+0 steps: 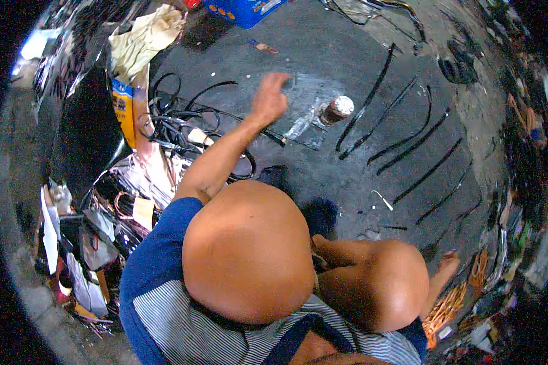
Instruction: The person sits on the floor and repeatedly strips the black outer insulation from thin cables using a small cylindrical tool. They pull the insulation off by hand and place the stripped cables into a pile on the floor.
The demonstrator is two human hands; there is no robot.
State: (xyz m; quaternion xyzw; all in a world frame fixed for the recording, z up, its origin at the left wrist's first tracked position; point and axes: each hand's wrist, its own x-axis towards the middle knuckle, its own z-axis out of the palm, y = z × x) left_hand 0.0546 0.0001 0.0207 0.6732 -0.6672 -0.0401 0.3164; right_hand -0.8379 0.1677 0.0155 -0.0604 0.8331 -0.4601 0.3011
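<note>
I am crouched over dark ground with both bare knees in view. My left hand (pixel 269 100) is stretched forward above the ground, its fingers curled in, and I see nothing clearly held in it. It hovers beside a tangle of black cables (pixel 175 125) and left of a round metal tin (pixel 338 108). My right hand (pixel 447 264) reaches down past my right knee, close to a heap of copper wire (pixel 444 310). Whether that hand grips anything is too small to tell.
Several long black cable strips (pixel 408 143) lie in rows on the ground to the right. A blue crate (pixel 243 11) stands at the far edge. Crumpled paper and cardboard (pixel 141 45) lie at the back left, with scrap and clutter (pixel 91 243) at my left.
</note>
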